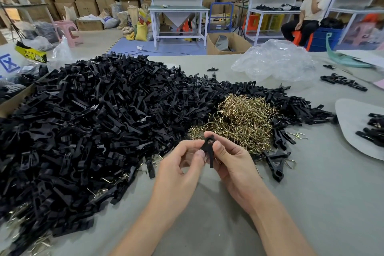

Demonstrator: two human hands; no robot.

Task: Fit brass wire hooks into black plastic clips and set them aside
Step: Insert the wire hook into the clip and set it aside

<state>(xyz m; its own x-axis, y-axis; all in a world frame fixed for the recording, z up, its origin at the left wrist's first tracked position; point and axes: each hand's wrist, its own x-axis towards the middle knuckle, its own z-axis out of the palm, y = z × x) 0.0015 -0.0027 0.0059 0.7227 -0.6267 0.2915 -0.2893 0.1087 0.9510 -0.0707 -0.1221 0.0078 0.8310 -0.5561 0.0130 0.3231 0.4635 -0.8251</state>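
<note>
You are holding one black clip (pixel 208 148) over the table (pixel 311 203), at 6 o'clock from the brass hook pile (pixel 243 122). Your left hand (pixel 180 164) is pinching its left edge and your right hand (pixel 230 164) is gripping its right side. Keep pressing squarely at the head, where metal is glinting. Its long axis is running 12 to 6 o'clock, with the forked legs pointing toward 6.

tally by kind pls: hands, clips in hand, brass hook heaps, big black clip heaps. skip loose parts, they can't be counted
hands: 2, left hand and right hand
held black clip: 1
brass hook heap: 1
big black clip heap: 1
total: 5
</note>
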